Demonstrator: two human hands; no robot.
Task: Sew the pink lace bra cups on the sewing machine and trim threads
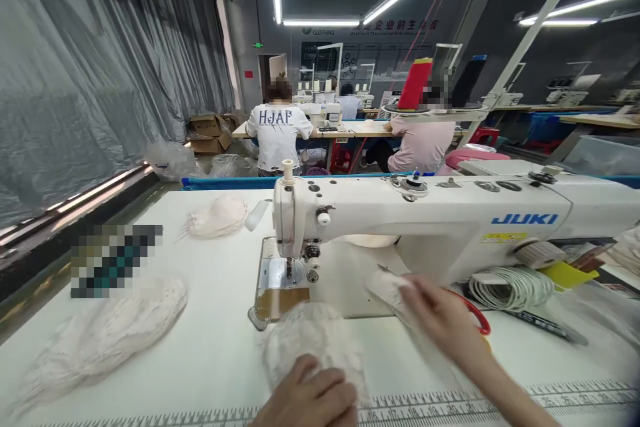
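Observation:
My left hand (315,393) is at the front edge of the table, its fingers curled on a rounded white lace fabric piece (315,337). That piece lies just in front of the sewing machine's needle area (290,270). To the right, my right hand (440,313) is closed on a small white fabric piece (386,288), slightly blurred, beside the machine bed. Red-handled scissors (473,312) lie partly hidden behind my right hand. The white sewing machine (450,207) stands across the table, its needle clear of both hands.
A larger lace piece (115,327) lies on the left, and a smaller one (217,215) farther back. Coiled pale cord (510,288), a black marker (540,325) and a yellow holder (570,275) sit right. A ruler tape (430,407) runs along the front. Co-workers sit beyond.

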